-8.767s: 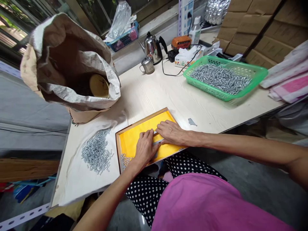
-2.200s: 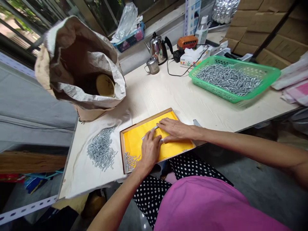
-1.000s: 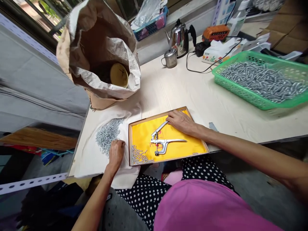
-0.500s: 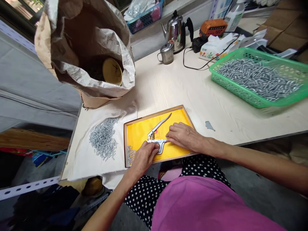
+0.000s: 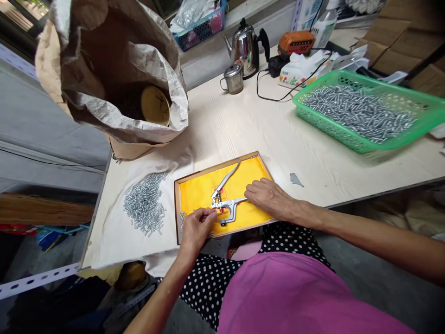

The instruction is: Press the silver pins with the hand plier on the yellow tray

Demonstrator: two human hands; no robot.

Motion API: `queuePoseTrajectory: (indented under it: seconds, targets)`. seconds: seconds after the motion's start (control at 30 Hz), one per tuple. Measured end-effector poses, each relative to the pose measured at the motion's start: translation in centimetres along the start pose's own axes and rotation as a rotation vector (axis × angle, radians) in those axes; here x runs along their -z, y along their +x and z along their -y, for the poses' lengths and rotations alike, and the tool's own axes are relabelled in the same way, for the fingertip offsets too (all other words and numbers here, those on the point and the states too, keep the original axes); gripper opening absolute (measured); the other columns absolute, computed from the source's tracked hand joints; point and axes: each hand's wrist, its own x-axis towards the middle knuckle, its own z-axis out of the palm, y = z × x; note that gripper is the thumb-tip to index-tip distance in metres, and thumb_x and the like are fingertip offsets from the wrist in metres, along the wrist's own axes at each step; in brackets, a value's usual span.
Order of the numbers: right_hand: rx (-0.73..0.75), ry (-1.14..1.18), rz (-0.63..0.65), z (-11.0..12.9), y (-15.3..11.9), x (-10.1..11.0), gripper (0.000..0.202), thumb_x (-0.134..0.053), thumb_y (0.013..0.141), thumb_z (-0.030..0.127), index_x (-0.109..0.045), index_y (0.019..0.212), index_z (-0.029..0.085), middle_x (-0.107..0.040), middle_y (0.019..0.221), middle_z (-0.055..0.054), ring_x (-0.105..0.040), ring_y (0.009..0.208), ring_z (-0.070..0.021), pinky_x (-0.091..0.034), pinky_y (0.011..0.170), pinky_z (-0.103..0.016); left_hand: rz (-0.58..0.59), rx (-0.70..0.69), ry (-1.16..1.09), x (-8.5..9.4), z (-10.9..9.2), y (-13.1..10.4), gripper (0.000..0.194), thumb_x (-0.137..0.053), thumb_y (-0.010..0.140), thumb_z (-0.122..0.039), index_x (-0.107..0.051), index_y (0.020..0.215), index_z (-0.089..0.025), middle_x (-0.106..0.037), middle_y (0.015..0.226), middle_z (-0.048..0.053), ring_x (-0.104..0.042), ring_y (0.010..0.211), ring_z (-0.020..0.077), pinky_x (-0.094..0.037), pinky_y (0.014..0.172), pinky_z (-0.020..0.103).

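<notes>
A silver hand plier tool (image 5: 229, 204) with a spring and a long curved lever lies in a shallow cardboard tray (image 5: 215, 170) lined in yellow. My right hand (image 5: 266, 197) is closed around the tool's right handle end. My left hand (image 5: 199, 226) is at the tray's lower left, thumb and fingertips pinched together just left of the tool's jaw; what they hold, if anything, is too small to name. Small metal pins (image 5: 182, 221) lie in the tray's left corner, partly behind my left hand. A heap of similar pins (image 5: 144, 204) rests on a white cloth (image 5: 111, 232) left of the tray.
A large paper sack (image 5: 128, 134) with a yellow bowl (image 5: 155, 105) inside stands at the back left. Behind the tray are a metal cup (image 5: 232, 80), a kettle (image 5: 245, 51) and an orange battery (image 5: 295, 42). A green basket (image 5: 327, 132) of metal pins sits at the right.
My left hand has moved left and down, away from the tool's jaw, which now shows. My right hand stays at the handle. The whole view has shifted slightly.
</notes>
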Motion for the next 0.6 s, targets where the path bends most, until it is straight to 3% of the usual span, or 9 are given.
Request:
queuePoseTrajectory:
  seconds: [0.17,0.6]
  targets:
    - [-0.046,0.035,0.044,0.3,-0.2,-0.3,0.021,-0.039,0.100,0.014,-0.057,0.090,0.018,-0.059,0.087,-0.006,-0.045,0.075,-0.0183,-0.026,0.069,-0.034,0.056,0.099,-0.126,-2.1,0.1,1.1,0.043,-0.074,0.064,-0.057,-0.070,0.071,-0.016,-0.057,0.053,-0.002,-0.048,0.051,0.0115,-0.035,0.049,0.022]
    - [-0.062,0.113,0.005,0.2,-0.4,-0.8,0.020,-0.039,0.099,0.012,-0.057,0.090,0.017,-0.059,0.085,-0.006,-0.046,0.074,-0.0176,-0.029,0.066,-0.033,0.138,0.244,-0.030,-1.7,-0.2,1.7,0.049,-0.073,0.056,-0.062,-0.064,0.065,-0.015,-0.050,0.049,-0.004,-0.038,0.044,0.0078,-0.027,0.045,0.022]
